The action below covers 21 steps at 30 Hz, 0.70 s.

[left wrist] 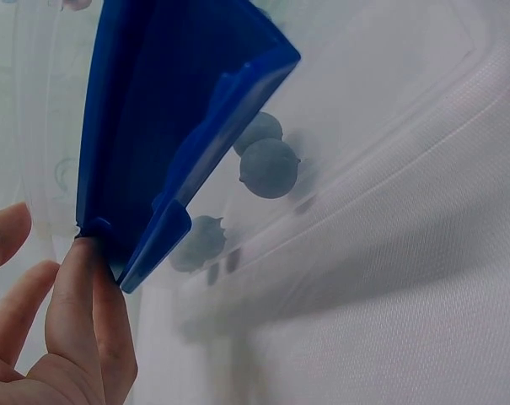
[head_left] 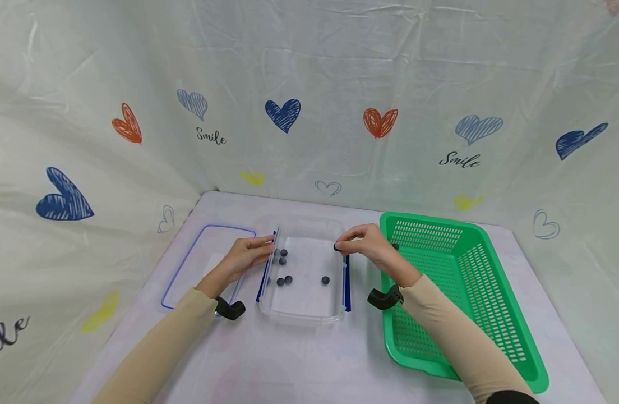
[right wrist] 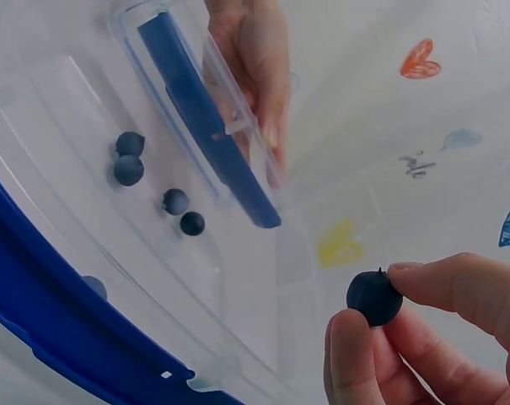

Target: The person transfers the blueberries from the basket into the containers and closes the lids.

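Observation:
A clear plastic container [head_left: 309,321] with blue side latches holds several blueberries [right wrist: 129,170] on its floor. My right hand [head_left: 367,247] is above the container's right side, pinching one blueberry [right wrist: 374,298] between thumb and fingertips. On the opposite side, my left hand [head_left: 244,258] reaches to the container wall, its fingers fairly straight. In the left wrist view its fingertips [left wrist: 84,253] touch the lower end of the blue latch [left wrist: 166,126], which hangs outward. Two blueberries [left wrist: 269,169] show close together through the wall beyond that latch.
A green slotted basket [head_left: 466,297] stands at the right, under my right forearm, with a dark blueberry [head_left: 395,246] near its left rim. Left of the container lies a clear lid with a blue rim [head_left: 180,266]. A printed curtain [head_left: 329,67] hangs behind the table.

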Tool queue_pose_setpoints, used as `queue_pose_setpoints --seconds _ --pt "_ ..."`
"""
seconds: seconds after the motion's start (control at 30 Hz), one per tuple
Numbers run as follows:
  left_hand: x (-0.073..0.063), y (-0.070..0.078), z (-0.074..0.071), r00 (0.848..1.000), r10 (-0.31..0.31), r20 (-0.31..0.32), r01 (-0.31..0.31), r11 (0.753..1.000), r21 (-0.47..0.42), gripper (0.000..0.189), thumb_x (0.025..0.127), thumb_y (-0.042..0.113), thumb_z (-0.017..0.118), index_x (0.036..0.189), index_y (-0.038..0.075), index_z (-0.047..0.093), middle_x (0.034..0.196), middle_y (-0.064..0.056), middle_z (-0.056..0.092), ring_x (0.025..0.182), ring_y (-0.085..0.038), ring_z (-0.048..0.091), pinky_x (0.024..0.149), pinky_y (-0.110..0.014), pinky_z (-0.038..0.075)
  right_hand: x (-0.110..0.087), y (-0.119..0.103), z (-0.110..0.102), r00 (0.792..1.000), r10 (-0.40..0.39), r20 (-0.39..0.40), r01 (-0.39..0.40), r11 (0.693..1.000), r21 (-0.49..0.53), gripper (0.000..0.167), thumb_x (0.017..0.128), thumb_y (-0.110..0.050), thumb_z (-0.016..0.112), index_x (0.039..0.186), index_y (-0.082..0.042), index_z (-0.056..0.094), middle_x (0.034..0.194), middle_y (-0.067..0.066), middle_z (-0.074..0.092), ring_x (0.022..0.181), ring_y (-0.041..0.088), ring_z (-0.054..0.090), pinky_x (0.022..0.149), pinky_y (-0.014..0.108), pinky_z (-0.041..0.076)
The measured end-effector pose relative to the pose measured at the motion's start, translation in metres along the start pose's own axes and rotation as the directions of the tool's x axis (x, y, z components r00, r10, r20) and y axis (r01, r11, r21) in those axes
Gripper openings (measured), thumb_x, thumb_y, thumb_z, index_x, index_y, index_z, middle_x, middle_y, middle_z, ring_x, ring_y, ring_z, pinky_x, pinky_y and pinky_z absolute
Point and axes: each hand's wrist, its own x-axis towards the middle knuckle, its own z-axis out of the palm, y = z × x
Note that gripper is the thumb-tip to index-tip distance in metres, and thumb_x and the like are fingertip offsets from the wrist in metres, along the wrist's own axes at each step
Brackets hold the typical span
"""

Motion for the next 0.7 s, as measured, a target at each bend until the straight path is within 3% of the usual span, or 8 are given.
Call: queue_pose_setpoints --seconds 0.33,0.53,0.7 --pt "0.0 0.001 0.001 1.0 -0.005 -0.009 0.005 1.0 -0.011 0.048 0.097 0.008 0.067 0.142 0.001 0.052 0.149 -0.02 0.046 0.108 -0.009 0.064 0.092 -0.024 0.054 0.003 -0.001 0.002 1.0 0.012 0.004 -0.012 1.0 -0.027 0.02 0.09 -0.011 0.074 0.104 0.003 0.074 0.096 0.011 0.071 0.087 0.023 0.069 0.097 0.048 0.052" --pt "0.0 0.0 0.0 1.0 0.0 -0.001 0.0 1.0 -0.007 0.049 0.097 0.009 0.067 0.142 0.0 0.052 0.15 -0.018 0.044 0.112 -0.01 0.063 0.093 -0.024 0.053 0.0 -0.004 -0.006 1.0 0.013 -0.023 -0.013 1.0 -0.006 0.02 0.091 -0.011 0.073 0.106 0.002 0.073 0.098 0.015 0.072 0.094 0.032 0.069 0.099 0.048 0.051" --pt "0.0 0.0 0.0 1.0 0.005 0.007 -0.004 1.0 -0.013 0.049 0.097 0.009 0.067 0.142 -0.001 0.051 0.151 -0.019 0.043 0.113 -0.011 0.062 0.094 -0.024 0.053 -0.001 0.0 -0.019 0.998 -0.018 -0.067 0.02 0.999 0.033 0.026 0.093 -0.01 0.072 0.111 0.009 0.07 0.104 0.018 0.071 0.093 0.035 0.07 0.099 0.045 0.052"
